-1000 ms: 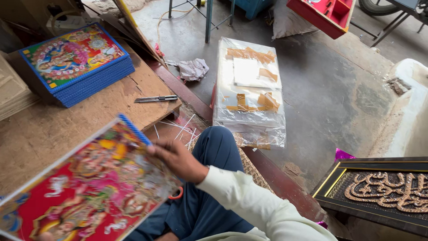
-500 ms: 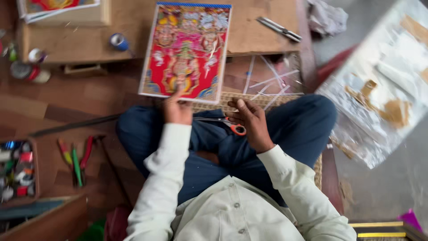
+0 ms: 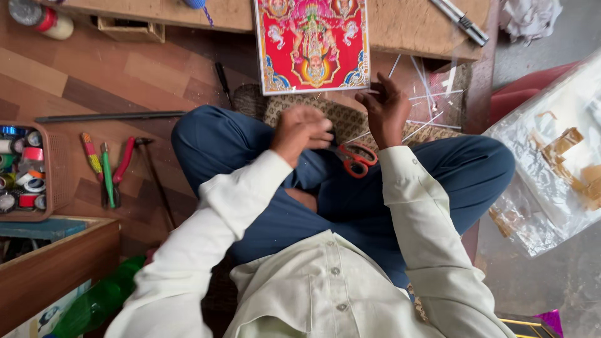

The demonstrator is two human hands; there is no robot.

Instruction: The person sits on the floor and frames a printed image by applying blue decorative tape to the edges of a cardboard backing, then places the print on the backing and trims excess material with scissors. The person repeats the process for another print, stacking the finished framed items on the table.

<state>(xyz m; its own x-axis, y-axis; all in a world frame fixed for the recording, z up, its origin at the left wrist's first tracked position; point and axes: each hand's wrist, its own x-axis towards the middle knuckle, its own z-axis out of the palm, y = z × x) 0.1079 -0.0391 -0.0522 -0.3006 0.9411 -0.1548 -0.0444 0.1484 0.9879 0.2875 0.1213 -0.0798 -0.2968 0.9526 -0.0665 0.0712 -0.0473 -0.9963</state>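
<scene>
- Over our lap, left hand point(image 3: 300, 131) is curled loosely; whether it holds anything, we can't tell.
- Right hand point(image 3: 385, 109) is half open, fingertips near the picture's lower edge, nothing gripped.
- Orange-handled scissors point(image 3: 357, 159) lie between both hands, slightly nearer the right.
- Red print point(image 3: 311, 44) lies ahead, long axis pointing away, partly on the worktop point(image 3: 400, 22).

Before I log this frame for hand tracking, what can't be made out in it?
Head view only:
- Left hand: motion-blurred, so whether it holds anything cannot be told.
- Right hand: fingertips at the picture's lower edge; contact unclear.
- Scissors: blades hidden under the hands; only orange handles show.
- Red picture: top cut off by the frame edge.
- Basket of tape rolls: cut off at the left edge.
</scene>
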